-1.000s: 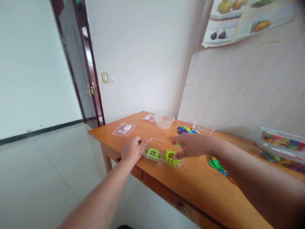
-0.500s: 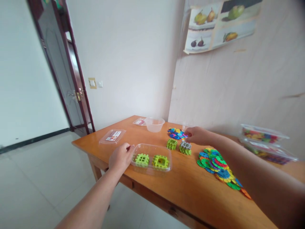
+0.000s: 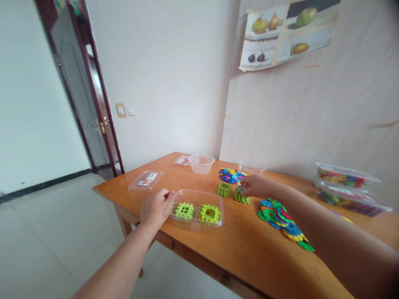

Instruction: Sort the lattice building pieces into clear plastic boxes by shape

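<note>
My left hand (image 3: 156,209) pinches the left rim of a clear plastic container (image 3: 197,195). Inside it lie two groups of lime-green waffle blocks, the left one with a window grid (image 3: 185,211) and the right one with a round opening (image 3: 209,213). Over a short stack of green waffle blocks (image 3: 242,197), my right hand (image 3: 254,185) has its fingers closed on the grey waffle block (image 3: 240,189) at the top, which they partly cover. Another green stack (image 3: 224,189) stands just to the left of it.
Colourful flower discs form one heap (image 3: 231,175) behind the stacks and a larger pile (image 3: 282,220) under my right forearm. A translucent bowl (image 3: 202,164) and a labelled lid (image 3: 146,180) are farther left. Filled clear boxes (image 3: 349,187) are stacked at right.
My right hand has come down from beside the disc heap onto the grey block. My left hand keeps its hold on the container.
</note>
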A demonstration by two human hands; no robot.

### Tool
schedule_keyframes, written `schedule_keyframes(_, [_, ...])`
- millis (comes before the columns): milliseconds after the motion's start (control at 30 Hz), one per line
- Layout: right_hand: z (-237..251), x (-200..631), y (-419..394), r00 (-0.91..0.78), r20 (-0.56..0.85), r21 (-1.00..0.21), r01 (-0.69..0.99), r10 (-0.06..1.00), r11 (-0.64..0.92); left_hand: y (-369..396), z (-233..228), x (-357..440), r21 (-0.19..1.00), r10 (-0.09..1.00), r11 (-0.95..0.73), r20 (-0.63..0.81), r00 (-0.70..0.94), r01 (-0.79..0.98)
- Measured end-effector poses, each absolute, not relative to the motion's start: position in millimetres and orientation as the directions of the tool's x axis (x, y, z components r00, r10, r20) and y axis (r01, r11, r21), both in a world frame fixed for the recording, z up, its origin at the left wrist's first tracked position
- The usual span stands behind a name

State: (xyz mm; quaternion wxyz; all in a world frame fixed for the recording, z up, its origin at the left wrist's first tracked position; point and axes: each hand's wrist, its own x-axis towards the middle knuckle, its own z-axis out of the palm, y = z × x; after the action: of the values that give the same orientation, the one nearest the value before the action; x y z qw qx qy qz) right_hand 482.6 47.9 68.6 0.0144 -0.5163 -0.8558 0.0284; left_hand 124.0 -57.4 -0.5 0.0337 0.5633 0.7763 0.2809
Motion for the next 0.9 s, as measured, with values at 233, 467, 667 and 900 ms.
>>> schedule_keyframes(233, [95.3,440.8,-1.7,-0.615,0.134,-0.298,0.722,0.777,0.624,-57.5,0.9,125.0,0.475,0.890,0.232,0.249,-0.383,0.849])
schedule_keyframes(467, [99.5,398.9,-45.7,-0.716,0.073,-0.272,0.656,0.695,0.704,-59.1,0.1,125.0,0.478,0.896,0.182,0.278,-0.345,0.859])
schedule_keyframes(667, [91.5,406.4,-43.2,-0.714,0.072,-0.238,0.666,0.697,0.707,-59.3,-1.0,124.6,0.469,0.895,0.185,0.282,-0.345,0.864])
schedule_keyframes(900, [96.2,434.0,-0.2,-0.572,0.158,-0.222,0.773,0.805,0.594,-54.9,-3.1,123.1,0.481,0.888,0.212,0.268,-0.373,0.851])
